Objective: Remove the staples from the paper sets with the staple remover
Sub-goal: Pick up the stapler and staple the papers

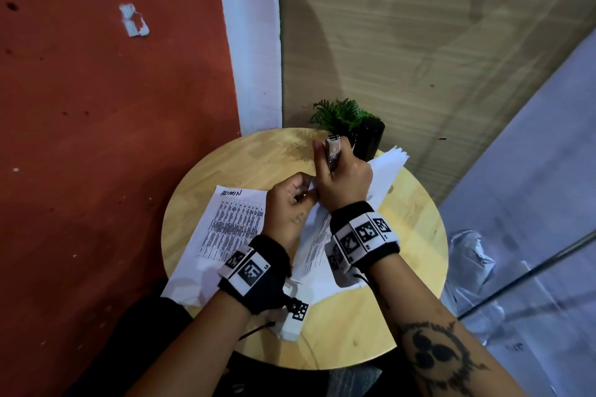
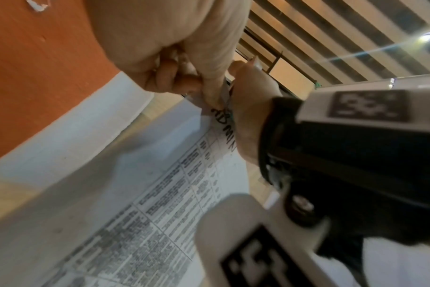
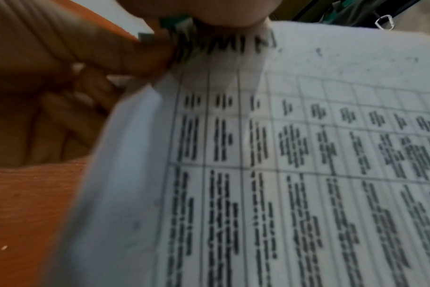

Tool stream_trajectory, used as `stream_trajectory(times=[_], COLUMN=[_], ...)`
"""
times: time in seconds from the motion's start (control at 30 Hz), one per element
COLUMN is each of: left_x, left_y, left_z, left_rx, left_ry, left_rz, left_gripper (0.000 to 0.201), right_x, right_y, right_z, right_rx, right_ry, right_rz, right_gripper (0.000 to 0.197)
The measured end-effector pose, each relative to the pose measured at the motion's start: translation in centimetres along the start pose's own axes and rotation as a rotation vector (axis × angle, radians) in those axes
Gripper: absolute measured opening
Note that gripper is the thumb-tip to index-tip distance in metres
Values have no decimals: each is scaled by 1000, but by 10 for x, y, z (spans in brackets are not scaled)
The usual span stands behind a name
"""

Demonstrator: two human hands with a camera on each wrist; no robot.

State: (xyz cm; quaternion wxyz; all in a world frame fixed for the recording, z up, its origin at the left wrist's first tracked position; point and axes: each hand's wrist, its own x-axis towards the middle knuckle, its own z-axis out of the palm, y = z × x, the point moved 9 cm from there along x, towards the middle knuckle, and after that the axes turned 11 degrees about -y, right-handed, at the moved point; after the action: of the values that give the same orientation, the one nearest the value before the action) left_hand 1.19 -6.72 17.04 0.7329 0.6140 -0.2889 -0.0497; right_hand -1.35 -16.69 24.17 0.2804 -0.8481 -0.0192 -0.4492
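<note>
tearing risked: stapled corner of printed white paper set (image 1: 314,235) pinched by left hand (image 1: 288,203); silver metal staple remover (image 1: 332,151) clenched in right hand (image 1: 345,180), sheet ripped if levered hard.

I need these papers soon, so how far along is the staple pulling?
Possibly done: a paper set marked ADMIN lies flat on the table, though its staple corner is hidden. In hand: the left hand pinches a corner of another set while the right hand grips the staple remover there. Left: a white stack behind the right hand, staples unseen.
</note>
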Motion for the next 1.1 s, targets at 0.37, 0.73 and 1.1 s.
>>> stream_trajectory(times=[0.37, 0.73, 1.1], left_x=[6, 12, 13], left_y=[-13, -1, 2], left_z=[-33, -27, -36], left_rx=[193, 158, -33], left_ry=[92, 62, 39], left_rz=[-39, -64, -82], left_gripper=[25, 11, 16], right_x=[-47, -108, -84], right_y=[126, 181, 180], right_z=[-118, -23, -26], right_rx=[767, 652, 752], right_ry=[615, -396, -387], right_rz=[587, 968, 937], right_gripper=[24, 78, 21])
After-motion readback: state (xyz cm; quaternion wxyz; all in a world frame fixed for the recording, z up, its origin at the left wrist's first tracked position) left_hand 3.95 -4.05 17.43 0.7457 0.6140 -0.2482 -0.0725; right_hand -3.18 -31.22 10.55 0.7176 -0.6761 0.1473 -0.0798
